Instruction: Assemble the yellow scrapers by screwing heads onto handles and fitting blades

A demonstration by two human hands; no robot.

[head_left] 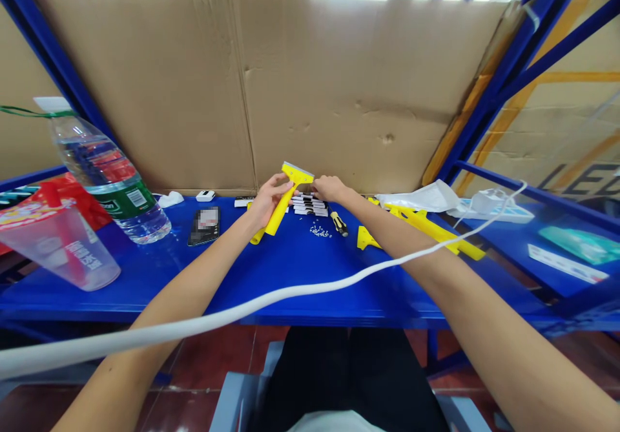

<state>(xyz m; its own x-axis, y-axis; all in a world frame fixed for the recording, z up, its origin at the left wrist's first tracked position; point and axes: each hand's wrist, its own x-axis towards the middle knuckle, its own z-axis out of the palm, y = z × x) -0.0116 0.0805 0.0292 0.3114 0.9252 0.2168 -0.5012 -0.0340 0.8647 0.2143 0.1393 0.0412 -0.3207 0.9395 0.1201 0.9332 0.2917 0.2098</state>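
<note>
My left hand [266,203] is closed round a yellow scraper [278,215], its wide head tilted up and away from me. My right hand [329,188] is curled beside the right end of the scraper's head, over a group of small white-and-black packs [310,206]. What its fingers pinch, if anything, is hidden. In front of the packs lies a scatter of tiny screw-like pieces [320,231]. A black-and-yellow screwdriver [339,223] rests just right of them. Another yellow scraper part [256,237] lies partly hidden behind the held scraper.
More yellow scrapers [426,228] lie on the blue table [300,283] under my right forearm. A phone [204,226], a water bottle [116,180] and a plastic cup [62,245] stand left. A white cable [290,292] crosses the foreground. Cardboard [329,90] walls the back.
</note>
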